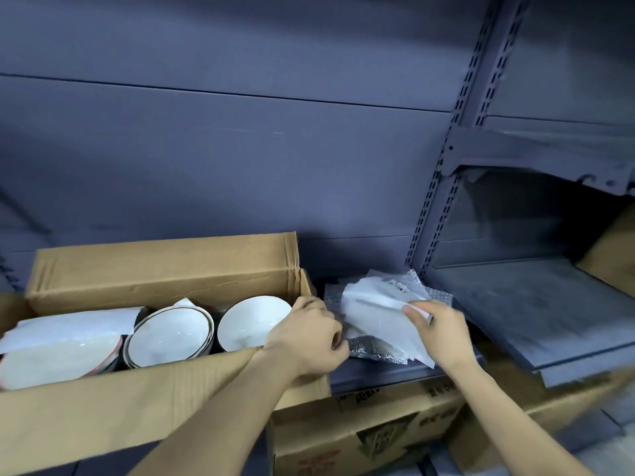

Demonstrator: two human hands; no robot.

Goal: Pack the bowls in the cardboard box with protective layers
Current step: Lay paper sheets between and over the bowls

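Left hand [305,334] grips the cardboard box [165,269]; right hand [441,333] pinches a foam sheet [378,314], best peeled off singly.

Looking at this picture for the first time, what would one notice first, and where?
The open cardboard box on the left stands out, holding a row of white bowls. Right of it, on the grey shelf, lies a pile of white foam sheets over bubble wrap; the right hand pinches the top sheet while the left hand grips the box's right end.
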